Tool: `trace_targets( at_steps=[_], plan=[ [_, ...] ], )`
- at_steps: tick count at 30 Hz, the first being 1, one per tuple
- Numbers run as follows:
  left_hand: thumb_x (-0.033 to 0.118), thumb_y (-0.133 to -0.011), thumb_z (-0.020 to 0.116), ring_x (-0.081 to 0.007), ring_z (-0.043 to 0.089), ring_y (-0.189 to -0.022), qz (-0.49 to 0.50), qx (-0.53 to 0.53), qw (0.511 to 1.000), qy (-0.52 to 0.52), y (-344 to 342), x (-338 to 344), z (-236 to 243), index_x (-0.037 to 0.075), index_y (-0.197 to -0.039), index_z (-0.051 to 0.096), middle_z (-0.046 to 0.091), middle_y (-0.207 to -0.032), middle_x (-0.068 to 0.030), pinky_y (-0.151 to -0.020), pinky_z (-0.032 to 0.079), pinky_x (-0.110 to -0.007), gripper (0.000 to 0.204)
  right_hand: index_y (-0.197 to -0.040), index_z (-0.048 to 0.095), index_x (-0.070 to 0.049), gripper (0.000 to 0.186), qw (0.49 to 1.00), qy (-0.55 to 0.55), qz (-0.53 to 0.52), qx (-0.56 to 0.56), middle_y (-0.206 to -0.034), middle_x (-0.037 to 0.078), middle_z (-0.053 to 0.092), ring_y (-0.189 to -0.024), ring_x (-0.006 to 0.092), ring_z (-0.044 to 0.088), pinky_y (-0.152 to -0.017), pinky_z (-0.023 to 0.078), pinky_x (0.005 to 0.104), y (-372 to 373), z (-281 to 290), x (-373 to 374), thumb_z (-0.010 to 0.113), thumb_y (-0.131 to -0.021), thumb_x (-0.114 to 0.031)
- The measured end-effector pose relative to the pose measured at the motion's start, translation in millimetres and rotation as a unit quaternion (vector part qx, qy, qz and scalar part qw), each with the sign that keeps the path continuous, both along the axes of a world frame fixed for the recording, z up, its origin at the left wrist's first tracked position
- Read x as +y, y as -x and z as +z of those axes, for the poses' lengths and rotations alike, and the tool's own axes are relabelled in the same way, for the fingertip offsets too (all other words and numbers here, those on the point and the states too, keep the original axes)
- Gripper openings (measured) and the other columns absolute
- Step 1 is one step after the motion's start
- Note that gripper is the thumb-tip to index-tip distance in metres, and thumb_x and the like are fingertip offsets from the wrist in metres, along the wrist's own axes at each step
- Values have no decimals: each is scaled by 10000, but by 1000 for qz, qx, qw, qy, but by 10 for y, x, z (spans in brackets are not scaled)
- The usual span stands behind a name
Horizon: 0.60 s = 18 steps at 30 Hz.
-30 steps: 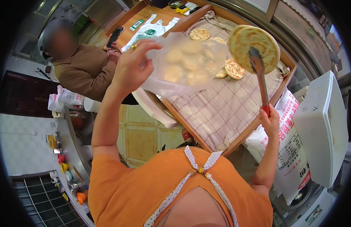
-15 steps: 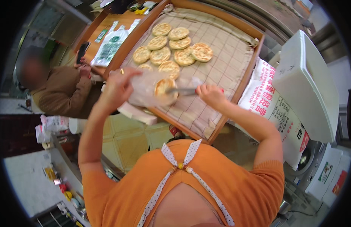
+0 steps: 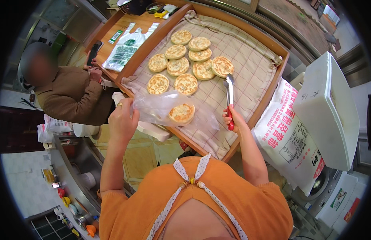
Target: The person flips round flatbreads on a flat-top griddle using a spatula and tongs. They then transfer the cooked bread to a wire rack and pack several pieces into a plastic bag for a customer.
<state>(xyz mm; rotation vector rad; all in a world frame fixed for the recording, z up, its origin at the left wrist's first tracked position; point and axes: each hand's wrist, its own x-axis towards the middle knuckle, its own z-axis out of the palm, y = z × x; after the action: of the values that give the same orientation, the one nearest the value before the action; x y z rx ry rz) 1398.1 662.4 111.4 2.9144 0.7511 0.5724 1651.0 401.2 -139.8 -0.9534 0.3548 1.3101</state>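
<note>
My left hand [image 3: 123,114] pinches the open end of a translucent plastic bag [image 3: 151,108], which lies across the near-left part of the wooden tray. A golden flatbread [image 3: 181,112] sits inside the bag. My right hand [image 3: 233,118] grips the red handle of metal tongs [image 3: 229,90], angled up toward a browned flatbread [image 3: 222,65]; whether the tips touch it is unclear. Several more flatbreads [image 3: 177,66] lie grouped on the checked cloth [image 3: 247,92] lining the tray.
A person in a brown jacket [image 3: 73,92] holds a phone [image 3: 94,54] at left, beside a wooden surface with a white carrier bag [image 3: 129,46]. A printed sack [image 3: 283,140] and white foam box [image 3: 325,104] stand at right. A steel counter [image 3: 69,164] runs along the lower left.
A second ago the tongs held a flatbread raised; half a second ago they were inside the bag with it. Now they are out, farther right, and that flatbread rests in the bag.
</note>
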Motion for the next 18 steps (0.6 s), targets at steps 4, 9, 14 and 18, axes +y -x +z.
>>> trace_targets(
  at_steps=[4, 9, 14, 18],
  plan=[
    [94, -735, 583, -308, 552, -602, 45, 8, 998, -50, 15, -5, -60, 48, -797, 490, 545, -735, -116, -526, 448, -380, 121, -917, 462, -74, 352, 997, -26, -5, -67, -695, 15, 484, -432, 37, 340, -381, 282, 181, -278, -241, 264, 494, -894, -424],
    [64, -744, 588, -182, 491, -487, 78, -47, 974, 206, 53, -58, -24, -9, -758, 533, 516, -576, -75, -478, 402, -280, 93, -863, 471, -76, 320, 975, -4, 58, -216, -610, -17, 456, -413, 40, 322, -376, 274, 184, -717, 67, 538, 498, -899, -394],
    [35, -747, 583, -69, 455, -521, 59, -64, 945, 314, -99, -132, -27, -18, -815, 560, 507, -590, -38, -496, 391, -220, 90, -837, 469, -64, 334, 969, -10, 115, -217, -603, -12, 457, -400, 40, 335, -365, 283, 191, -1479, 104, 1320, 510, -892, -391],
    [31, -737, 582, -78, 477, -534, 73, -57, 950, 299, -85, -164, -59, -18, -810, 560, 517, -594, -48, -506, 406, -226, 90, -799, 472, -52, 345, 936, 84, 193, -284, -594, 0, 469, -402, 39, 368, -347, 291, 185, -1771, 217, 1663, 539, -875, -382]
  ],
)
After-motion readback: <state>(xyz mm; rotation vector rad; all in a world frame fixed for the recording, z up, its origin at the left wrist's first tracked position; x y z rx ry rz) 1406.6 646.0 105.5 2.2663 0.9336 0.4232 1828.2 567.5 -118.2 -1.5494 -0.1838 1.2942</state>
